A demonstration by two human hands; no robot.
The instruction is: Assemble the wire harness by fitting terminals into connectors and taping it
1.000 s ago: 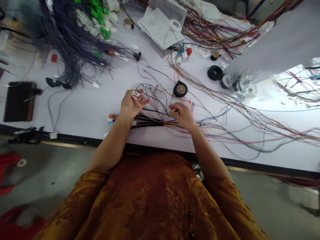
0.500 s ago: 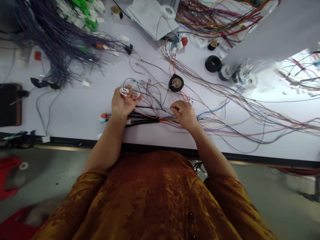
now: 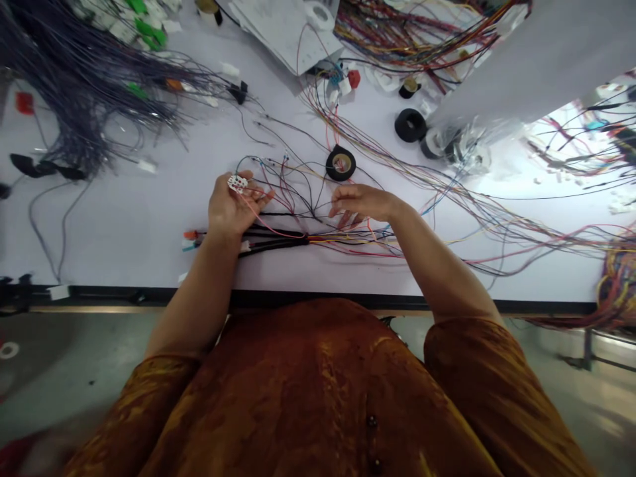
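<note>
My left hand (image 3: 229, 209) holds a small white multi-pin connector (image 3: 237, 183) between thumb and fingers, and a thin pink wire runs from it. A wire harness (image 3: 278, 241), taped black with loose coloured leads, lies on the white table just below that hand. My right hand (image 3: 356, 203) hovers with its fingers spread over the thin loose wires, holding nothing that I can see. A roll of black electrical tape (image 3: 340, 163) lies above and between my hands.
Dense bundles of dark wire (image 3: 84, 99) lie at the upper left, and multicoloured wires (image 3: 412, 40) at the top. Papers (image 3: 283, 30), another black tape roll (image 3: 410, 125) and a plastic-wrapped reel (image 3: 462, 146) stand farther back. The table's dark front edge (image 3: 318, 298) runs below my forearms.
My right hand has opened from a pinched pose and moved slightly up. My left hand still holds the connector. The whole view has shifted, with the table appearing farther left and more level.
</note>
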